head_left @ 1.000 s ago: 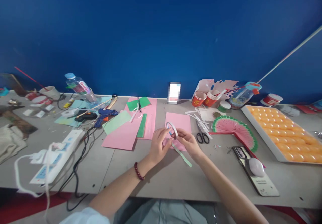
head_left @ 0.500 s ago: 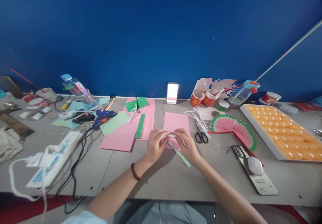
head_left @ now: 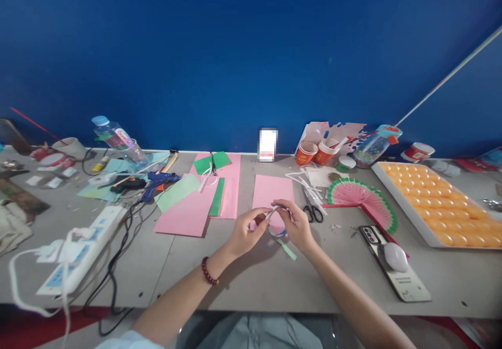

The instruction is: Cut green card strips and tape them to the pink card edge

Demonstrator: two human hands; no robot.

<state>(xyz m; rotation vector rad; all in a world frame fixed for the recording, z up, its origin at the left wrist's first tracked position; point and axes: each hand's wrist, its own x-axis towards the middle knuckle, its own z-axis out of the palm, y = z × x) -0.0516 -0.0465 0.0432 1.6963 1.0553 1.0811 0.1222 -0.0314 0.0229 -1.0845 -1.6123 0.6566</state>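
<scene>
Head camera faces forward-down across grey table (head_left: 254, 281)

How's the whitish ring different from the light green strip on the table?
The whitish ring curves round, but the light green strip looks nearly straight. The ring is whitish; the strip is pale green. The left hand and right hand hold the ring, while the strip lies on the table. Both look narrow.
</scene>
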